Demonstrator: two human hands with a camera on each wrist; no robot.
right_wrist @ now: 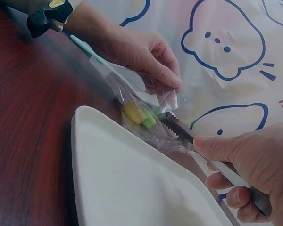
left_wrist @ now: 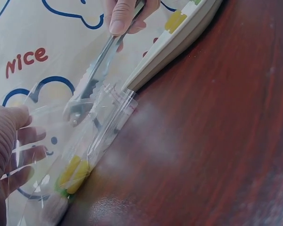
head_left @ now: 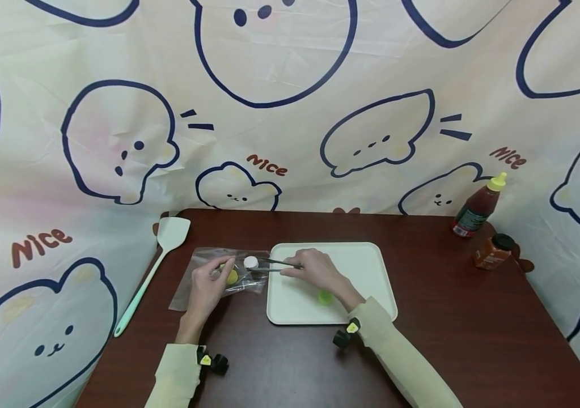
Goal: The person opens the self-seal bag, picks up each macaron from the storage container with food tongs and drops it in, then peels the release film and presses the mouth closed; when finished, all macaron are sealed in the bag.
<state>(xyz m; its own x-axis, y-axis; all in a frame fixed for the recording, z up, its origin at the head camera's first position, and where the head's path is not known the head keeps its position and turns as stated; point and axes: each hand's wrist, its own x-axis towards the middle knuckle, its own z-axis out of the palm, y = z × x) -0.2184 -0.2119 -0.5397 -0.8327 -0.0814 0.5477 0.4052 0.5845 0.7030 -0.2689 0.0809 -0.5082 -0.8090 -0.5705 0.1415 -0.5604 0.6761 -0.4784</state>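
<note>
"What's on the backdrop (head_left: 295, 133)?"
"Navy-outlined animals (head_left: 116, 139) and red-brown 'Nice' lettering (head_left: 42, 247), on cream."
"And the table (head_left: 473, 317)?"
"Dark reddish-brown; the tray (head_left: 290, 309) is off-white, the tongs (right_wrist: 230, 174) silvery, the spatula (head_left: 171, 232) white with a mint handle (head_left: 142, 292)."

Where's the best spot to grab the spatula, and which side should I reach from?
Probably mid-handle, from the near side. The spatula lies slanted along the table's left edge, its slim handle running toward the person, its broad white head farthest off. That should also avoid the plastic bag on its right.
</note>
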